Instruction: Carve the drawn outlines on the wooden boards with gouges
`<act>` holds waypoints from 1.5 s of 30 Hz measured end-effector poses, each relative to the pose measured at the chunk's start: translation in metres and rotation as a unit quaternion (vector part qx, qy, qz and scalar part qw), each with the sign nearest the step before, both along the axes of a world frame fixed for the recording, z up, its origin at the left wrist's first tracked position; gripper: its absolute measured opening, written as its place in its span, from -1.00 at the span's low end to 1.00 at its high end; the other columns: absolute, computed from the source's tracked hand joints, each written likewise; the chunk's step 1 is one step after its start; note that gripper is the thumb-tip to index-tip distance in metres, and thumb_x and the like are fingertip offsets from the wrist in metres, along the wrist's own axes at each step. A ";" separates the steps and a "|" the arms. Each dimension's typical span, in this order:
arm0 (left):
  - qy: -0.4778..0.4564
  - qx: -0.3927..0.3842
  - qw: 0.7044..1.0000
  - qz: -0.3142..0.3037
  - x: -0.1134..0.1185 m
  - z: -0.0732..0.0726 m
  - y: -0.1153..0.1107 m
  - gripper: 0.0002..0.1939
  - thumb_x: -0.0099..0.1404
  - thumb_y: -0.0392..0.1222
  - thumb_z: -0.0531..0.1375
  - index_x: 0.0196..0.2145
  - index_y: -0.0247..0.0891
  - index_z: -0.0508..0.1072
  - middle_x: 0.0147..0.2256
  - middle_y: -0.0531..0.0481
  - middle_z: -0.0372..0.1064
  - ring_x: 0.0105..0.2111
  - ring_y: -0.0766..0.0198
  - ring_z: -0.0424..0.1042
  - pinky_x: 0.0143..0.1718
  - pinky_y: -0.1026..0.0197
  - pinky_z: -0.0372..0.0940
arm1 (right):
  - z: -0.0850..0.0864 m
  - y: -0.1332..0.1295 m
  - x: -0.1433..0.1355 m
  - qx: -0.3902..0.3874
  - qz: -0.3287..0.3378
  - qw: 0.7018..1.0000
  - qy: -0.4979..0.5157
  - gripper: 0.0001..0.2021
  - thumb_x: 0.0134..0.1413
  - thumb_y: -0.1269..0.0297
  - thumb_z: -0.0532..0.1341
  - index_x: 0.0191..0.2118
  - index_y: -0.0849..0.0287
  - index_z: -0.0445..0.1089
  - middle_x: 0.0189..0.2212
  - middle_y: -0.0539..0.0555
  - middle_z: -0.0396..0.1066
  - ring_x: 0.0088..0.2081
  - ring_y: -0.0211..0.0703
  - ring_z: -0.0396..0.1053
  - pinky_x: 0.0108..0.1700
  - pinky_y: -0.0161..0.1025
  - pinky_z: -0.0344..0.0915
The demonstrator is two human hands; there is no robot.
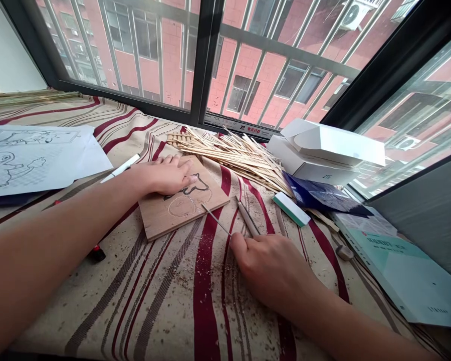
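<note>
Wooden board (186, 206), one: on table (173, 306), between far and near edges. Left hand (169, 175): nearer, palm down on board. Right hand (265, 263): clamped round thin tool (217, 220), board lying leftward and beyond; tool's long axis slants that way, tip over board's near edge, contact unclear.

far left: loose papers (78, 150), line drawings on top | by window (209, 65): heap of thin sticks (233, 158), then white box (323, 172) marked ZTE | before box: dark blue sheet (325, 193), white-and-green block (291, 208) | right: pale green book (402, 265), grey lump (345, 252) near | beneath: striped cloth (180, 301) | outside: bars (293, 54), pink building (248, 65), air conditioner (351, 17)
</note>
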State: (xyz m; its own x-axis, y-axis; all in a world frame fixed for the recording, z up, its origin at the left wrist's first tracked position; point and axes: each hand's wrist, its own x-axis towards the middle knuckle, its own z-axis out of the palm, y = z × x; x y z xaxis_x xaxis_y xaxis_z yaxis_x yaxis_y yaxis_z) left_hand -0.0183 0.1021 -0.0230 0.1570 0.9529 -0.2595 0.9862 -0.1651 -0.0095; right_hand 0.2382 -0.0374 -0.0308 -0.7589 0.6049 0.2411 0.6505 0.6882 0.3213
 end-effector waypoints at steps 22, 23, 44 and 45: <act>-0.008 0.009 1.000 -0.004 -0.003 -0.004 0.003 -0.14 0.49 0.31 -0.27 0.52 -0.28 -0.22 0.50 -0.48 -0.40 0.50 -0.28 -0.32 0.45 -0.28 -0.22 | 0.010 0.014 0.004 -0.122 -0.092 0.986 -0.060 -0.83 0.19 0.52 0.09 -0.34 0.23 0.41 -0.65 0.08 0.42 -0.69 -0.15 0.25 -0.57 -0.19 -0.30; -0.012 0.011 1.000 -0.012 -0.004 -0.005 0.003 -0.14 0.49 0.32 -0.27 0.52 -0.27 -0.22 0.50 -0.48 -0.39 0.50 -0.28 -0.31 0.45 -0.28 -0.22 | 0.012 0.017 0.008 -0.122 -0.099 0.987 -0.035 -0.80 0.28 0.44 0.08 -0.34 0.23 0.41 -0.64 0.09 0.43 -0.68 -0.16 0.26 -0.56 -0.20 -0.27; -0.035 0.045 0.981 -0.185 0.003 -0.004 -0.004 -0.18 0.46 0.31 -0.15 0.49 -0.20 -0.01 0.52 -0.24 -0.27 0.50 -0.07 -0.19 0.47 -0.06 -0.22 | 0.010 0.069 0.048 -0.253 0.096 0.930 0.248 -0.80 0.39 0.34 0.14 -0.15 0.23 0.53 -0.33 0.07 0.56 -0.29 -0.26 0.47 -0.23 -0.34 0.32; -0.033 0.045 0.981 -0.188 0.004 -0.004 -0.004 -0.19 0.46 0.30 -0.15 0.50 -0.19 -0.02 0.52 -0.23 -0.28 0.50 -0.06 -0.20 0.47 -0.05 -0.22 | 0.010 0.068 0.046 -0.252 0.097 0.931 0.244 -0.79 0.40 0.33 0.13 -0.14 0.23 0.52 -0.32 0.08 0.56 -0.29 -0.26 0.47 -0.22 -0.33 0.32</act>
